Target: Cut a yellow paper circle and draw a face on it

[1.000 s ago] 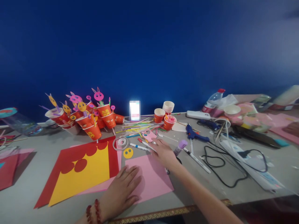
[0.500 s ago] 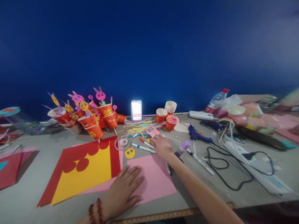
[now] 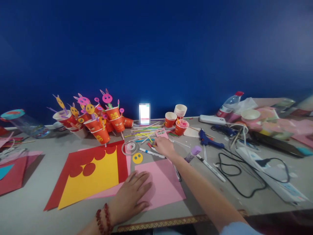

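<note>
My left hand (image 3: pixel 133 195) lies flat with its fingers spread on a sheet of pink paper (image 3: pixel 166 184). Beyond the sheet, my right hand (image 3: pixel 165 147) reaches down among the pens, its fingers curled together. Its fingertips are partly hidden, and I cannot make out what is between them. Just left of them lies a red-capped marker (image 3: pixel 150 145). A blue-capped white marker (image 3: pixel 151 152) lies below the hand, and a small pink paper cutout (image 3: pixel 161 133) sits just past it. Near the pink sheet are a yellow paper face (image 3: pixel 137 158) and a tape roll (image 3: pixel 129 148).
Red paper cups (image 3: pixel 101 135) with paper animals stand at the back left, behind red and yellow card (image 3: pixel 97 179). A glue stick (image 3: pixel 193 153), a blue glue gun (image 3: pixel 210 142), cables and a power strip (image 3: pixel 274 176) lie to the right. A lit screen (image 3: pixel 144 114) stands at the back.
My right hand has drawn slightly back and left, its fingers now more curled beside the markers. My left hand stays on the pink sheet. The whole view has shifted slightly.
</note>
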### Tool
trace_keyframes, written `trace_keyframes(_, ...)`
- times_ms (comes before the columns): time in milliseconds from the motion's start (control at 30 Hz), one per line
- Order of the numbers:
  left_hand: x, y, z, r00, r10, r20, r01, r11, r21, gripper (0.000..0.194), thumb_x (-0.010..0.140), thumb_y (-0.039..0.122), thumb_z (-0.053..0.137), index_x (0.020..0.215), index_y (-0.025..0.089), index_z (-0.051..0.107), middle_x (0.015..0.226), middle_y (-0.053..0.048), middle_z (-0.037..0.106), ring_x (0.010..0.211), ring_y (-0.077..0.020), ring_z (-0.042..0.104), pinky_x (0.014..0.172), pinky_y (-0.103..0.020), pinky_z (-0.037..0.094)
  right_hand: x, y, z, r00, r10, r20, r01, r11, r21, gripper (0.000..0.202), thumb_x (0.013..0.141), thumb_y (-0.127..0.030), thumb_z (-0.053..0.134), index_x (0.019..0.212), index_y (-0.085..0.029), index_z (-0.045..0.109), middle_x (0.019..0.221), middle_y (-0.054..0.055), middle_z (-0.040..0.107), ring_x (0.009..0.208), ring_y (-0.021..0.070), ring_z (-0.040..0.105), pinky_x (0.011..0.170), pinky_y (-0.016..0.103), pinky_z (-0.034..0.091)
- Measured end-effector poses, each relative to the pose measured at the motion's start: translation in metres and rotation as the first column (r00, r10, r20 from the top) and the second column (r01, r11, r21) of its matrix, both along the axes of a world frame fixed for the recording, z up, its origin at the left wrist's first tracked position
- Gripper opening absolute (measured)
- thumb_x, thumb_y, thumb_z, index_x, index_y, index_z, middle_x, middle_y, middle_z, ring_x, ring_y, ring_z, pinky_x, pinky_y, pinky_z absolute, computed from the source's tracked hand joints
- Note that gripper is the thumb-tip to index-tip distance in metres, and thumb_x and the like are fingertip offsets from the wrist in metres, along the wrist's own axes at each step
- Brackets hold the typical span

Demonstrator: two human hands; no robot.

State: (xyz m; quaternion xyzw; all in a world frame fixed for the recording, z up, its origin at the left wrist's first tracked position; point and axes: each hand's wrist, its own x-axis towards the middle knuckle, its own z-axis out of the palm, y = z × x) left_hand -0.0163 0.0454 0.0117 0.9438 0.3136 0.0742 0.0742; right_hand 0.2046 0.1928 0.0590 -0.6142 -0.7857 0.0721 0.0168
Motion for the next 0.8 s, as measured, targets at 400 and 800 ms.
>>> trace_keyframes(400,0.002,-0.001,0.006,1.0,0.014,0.01,-0.014,1.0,-0.028,0.048,0.097,0.044,0.053,0.139,0.023,0.048,0.154,-0.009,0.043,0.145,-0.0261,0.032,0.119,-0.051,0.024,0.012,-0.029,0.016,0.959,0.028,-0.283,-0.021,0.999,0.03,0.035,0.09,-0.012,0.052,0.121,-0.022,0.065,0.105,0.005,0.074,0.089,0.0186,0.068,0.076,0.025,0.047)
trace_keyframes(800,-0.007,-0.011,0.013,0.99,0.023,0.137,-0.013,0.998,-0.069,0.052,0.097,0.035,0.053,0.146,0.024,0.04,0.158,-0.01,0.036,0.146,-0.0273,0.03,0.12,-0.053,0.026,0.074,-0.174,-0.032,0.575,-0.24,-0.782,0.031,0.962,-0.272,0.026,0.086,-0.033,0.059,0.105,-0.019,0.072,0.083,0.005,0.072,0.074,0.019,0.066,0.067,0.028,0.052)
